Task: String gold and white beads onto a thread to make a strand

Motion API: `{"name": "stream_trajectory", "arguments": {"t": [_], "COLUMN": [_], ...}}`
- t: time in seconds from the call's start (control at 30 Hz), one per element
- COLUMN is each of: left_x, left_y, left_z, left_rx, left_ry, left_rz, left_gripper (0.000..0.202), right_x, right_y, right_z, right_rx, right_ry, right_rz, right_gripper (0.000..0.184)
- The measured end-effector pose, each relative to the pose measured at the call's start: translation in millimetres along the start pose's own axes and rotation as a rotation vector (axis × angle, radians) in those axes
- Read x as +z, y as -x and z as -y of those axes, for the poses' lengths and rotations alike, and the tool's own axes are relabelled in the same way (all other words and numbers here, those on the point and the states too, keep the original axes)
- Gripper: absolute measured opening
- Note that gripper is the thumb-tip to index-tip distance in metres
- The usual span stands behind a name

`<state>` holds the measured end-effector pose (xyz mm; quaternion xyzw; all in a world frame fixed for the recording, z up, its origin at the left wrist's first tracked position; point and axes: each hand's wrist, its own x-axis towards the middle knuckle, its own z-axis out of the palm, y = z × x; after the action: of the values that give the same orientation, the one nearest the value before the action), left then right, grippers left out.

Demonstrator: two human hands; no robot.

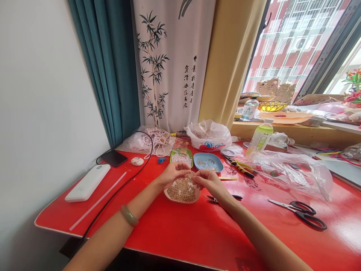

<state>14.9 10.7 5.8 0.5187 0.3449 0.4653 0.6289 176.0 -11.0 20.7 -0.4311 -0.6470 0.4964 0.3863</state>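
Observation:
My left hand (pixel 172 174) and my right hand (pixel 208 181) meet above a shallow white dish (pixel 182 192) filled with small gold beads. Both hands are closed in a pinch, fingertips almost touching each other; what they hold is too small to make out. My left wrist wears a green bangle (pixel 129 215). Just behind the hands lie a green tray (pixel 181 156) of pale beads and a blue tray (pixel 208 162) with a few beads.
On the red table (pixel 175 226): black scissors (pixel 301 211) at right, yellow-handled pliers (pixel 240 168), small snips (pixel 220 198), a white power bank (pixel 88 182) with black cable, a phone (pixel 114 158), plastic bags (pixel 293 169), a bottle (pixel 261 138). Curtains and a window ledge stand behind.

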Motion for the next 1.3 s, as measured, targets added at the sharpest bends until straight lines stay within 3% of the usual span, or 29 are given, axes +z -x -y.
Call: {"name": "stream_trajectory", "arguments": {"t": [0.3,0.7,0.97,1.07,1.17,1.3], "left_x": [-3.7,-4.6,-3.1,-11.4,-29.8,-59.0], "left_y": [-1,-1,0,-3,-11,-28], "left_z": [-4,-5,-4,-11,-18,-18], "left_rx": [0.109,0.08,0.075,0.106,0.215,0.255], "left_ry": [-0.14,-0.087,-0.137,-0.175,-0.296,-0.625], "left_rz": [0.063,0.037,0.081,0.015,-0.18,-0.282], "left_gripper": [0.022,0.024,0.023,0.026,0.024,0.016], "right_x": [-1,-3,-3,-5,-7,-8], "right_y": [-1,-2,-4,-5,-7,-8], "right_z": [-2,-2,-6,-6,-6,-7], "right_rx": [-0.004,-0.034,-0.07,-0.058,-0.046,-0.03], "right_ry": [0.046,0.06,0.044,0.057,0.062,0.047], "right_rz": [0.016,0.073,0.074,0.035,-0.012,-0.022], "right_gripper": [0.012,0.016,0.02,0.019,0.02,0.02]}}
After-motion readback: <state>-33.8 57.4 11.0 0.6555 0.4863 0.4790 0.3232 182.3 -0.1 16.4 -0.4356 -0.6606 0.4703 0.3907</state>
